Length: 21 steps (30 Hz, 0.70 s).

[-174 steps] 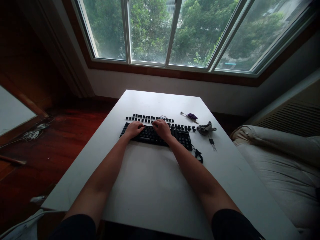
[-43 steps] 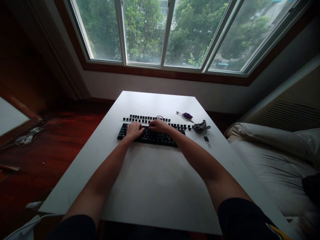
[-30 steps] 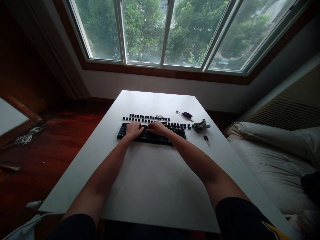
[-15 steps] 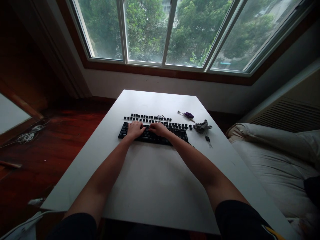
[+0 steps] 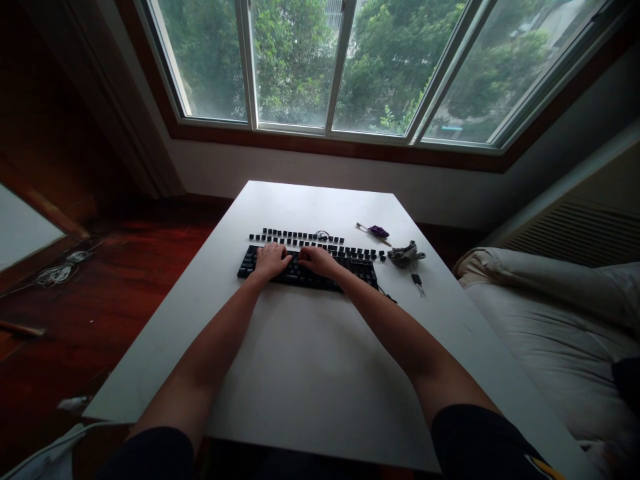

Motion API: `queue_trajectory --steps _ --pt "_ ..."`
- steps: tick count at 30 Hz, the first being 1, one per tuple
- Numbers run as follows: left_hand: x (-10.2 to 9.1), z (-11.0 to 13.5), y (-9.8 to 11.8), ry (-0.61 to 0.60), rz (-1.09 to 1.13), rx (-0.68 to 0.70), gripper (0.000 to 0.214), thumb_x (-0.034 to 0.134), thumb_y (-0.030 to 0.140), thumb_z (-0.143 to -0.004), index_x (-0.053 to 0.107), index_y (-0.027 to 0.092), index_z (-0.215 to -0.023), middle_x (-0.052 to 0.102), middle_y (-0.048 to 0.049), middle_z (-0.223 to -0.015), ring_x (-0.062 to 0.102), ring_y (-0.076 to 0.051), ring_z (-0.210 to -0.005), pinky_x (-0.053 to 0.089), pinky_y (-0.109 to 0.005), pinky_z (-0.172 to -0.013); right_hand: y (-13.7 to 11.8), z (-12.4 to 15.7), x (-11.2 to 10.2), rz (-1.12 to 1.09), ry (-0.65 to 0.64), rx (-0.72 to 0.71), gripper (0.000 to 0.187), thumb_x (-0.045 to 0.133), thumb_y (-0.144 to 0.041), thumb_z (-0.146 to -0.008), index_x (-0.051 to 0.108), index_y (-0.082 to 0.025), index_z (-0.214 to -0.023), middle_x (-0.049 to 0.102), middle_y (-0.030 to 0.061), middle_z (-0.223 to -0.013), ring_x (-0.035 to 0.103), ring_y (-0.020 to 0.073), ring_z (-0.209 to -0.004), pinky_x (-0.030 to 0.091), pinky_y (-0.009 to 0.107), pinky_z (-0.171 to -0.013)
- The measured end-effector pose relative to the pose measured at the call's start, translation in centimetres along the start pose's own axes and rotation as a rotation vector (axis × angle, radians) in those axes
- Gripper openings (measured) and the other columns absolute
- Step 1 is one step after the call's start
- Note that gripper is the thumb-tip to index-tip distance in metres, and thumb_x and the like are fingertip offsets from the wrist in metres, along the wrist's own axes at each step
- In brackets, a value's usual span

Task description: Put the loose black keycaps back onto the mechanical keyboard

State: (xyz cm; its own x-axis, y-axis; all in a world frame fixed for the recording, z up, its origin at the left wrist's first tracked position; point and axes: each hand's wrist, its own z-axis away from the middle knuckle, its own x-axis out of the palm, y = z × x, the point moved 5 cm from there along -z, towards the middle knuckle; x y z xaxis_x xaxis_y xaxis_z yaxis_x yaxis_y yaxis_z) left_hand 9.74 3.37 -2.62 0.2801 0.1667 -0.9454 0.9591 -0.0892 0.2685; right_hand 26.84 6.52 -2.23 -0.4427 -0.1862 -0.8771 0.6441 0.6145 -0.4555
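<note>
Black keyboard [image 5: 295,276] mid-surface [image 5: 310,373], under both hands. Left hand [image 5: 271,260] on its left half, thumb out; can't tell if the fingers grip anything. Right hand [image 5: 317,260] just right of it over the keys, fingers curled, tips hidden, grasp unclear. Loose black keycaps [image 5: 367,254] in rows beyond the far edge. Crumpled grey cloth [image 5: 406,254] farther right.

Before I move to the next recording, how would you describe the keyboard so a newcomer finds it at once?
In front of the wide window stands a white table. Across it lies a black keyboard, partly covered by the left hand and right hand. Unlike the small loose keycaps in rows just beyond, it is a single long slab.
</note>
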Motion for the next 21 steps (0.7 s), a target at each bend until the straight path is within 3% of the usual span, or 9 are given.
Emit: queue_trajectory --steps 5,11,17,21 --pt "-0.3 0.2 0.3 0.016 -0.013 -0.014 0.027 0.056 0.049 -0.094 0.066 0.024 -0.093 0.065 -0.01 -0.111 0.053 -0.031 -0.113 0.037 -0.045 -0.097 1.6 0.6 -0.3 -0.101 0.135 0.05 0.013 0.063 -0.031 -0.094 0.071 -0.021 -0.096 0.071 0.0008 -0.084 0.061 0.015 -0.076 0.04 0.023 -0.07" --pt "-0.6 1.1 2.0 0.119 -0.064 -0.072 0.037 0.052 0.057 -0.095 0.066 0.023 -0.092 0.064 -0.0122 -0.115 0.05 -0.033 -0.117 0.035 -0.047 -0.1 4.5 1.8 -1.9 -0.107 0.346 0.142 0.015 0.06 -0.03 -0.093 0.072 -0.021 -0.091 0.071 0.0017 -0.083 0.063 0.0176 -0.078 0.042 0.026 -0.072" --pt "-0.4 1.7 2.9 0.151 -0.098 -0.1 0.051 0.052 0.071 -0.089 0.065 0.022 -0.1 0.063 -0.0151 -0.12 0.049 -0.037 -0.12 0.035 -0.049 -0.099 7.7 2.4 -3.3 -0.051 0.394 0.26 0.017 0.059 -0.031 -0.094 0.073 -0.022 -0.094 0.072 0.0026 -0.086 0.063 0.0185 -0.08 0.043 0.027 -0.073" --pt "-0.1 1.4 2.8 0.121 -0.095 -0.115 0.054 0.054 0.072 -0.087 0.064 0.022 -0.105 0.061 -0.0159 -0.127 0.047 -0.038 -0.123 0.034 -0.05 -0.1 8.6 1.9 -3.7 0.046 0.338 0.261 0.014 0.062 -0.027 -0.092 0.074 -0.021 -0.093 0.072 0.0046 -0.092 0.063 0.0191 -0.086 0.043 0.028 -0.077"
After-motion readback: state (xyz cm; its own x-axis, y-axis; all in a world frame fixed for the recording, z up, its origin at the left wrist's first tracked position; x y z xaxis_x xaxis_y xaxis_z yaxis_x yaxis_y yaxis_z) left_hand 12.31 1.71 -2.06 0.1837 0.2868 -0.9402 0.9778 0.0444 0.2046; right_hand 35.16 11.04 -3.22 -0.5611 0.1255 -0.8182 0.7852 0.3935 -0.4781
